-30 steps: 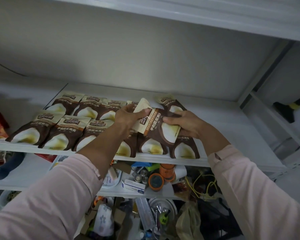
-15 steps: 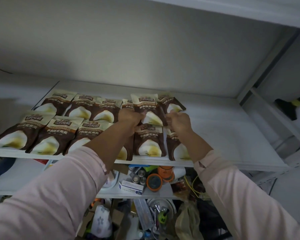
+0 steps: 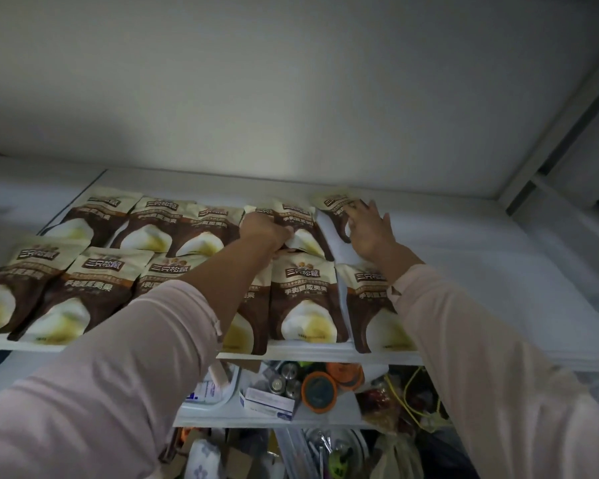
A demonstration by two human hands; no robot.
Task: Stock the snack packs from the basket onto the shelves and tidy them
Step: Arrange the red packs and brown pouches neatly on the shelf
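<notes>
The snack packs (image 3: 307,299) under and around both hands are cream at the top and dark brown below, each with a white and yellow oval shape near its lower edge and a dark label with pale lettering. Both sleeves (image 3: 125,368) behind the hands are pale pink. The shelf (image 3: 464,257) to the right of the right hand (image 3: 369,228) is plain white. Below the left hand (image 3: 263,231), a lower shelf holds an orange-rimmed lid (image 3: 319,392) with a dark centre, a white box (image 3: 268,401) with blue print, and a yellow cord (image 3: 419,402).
</notes>
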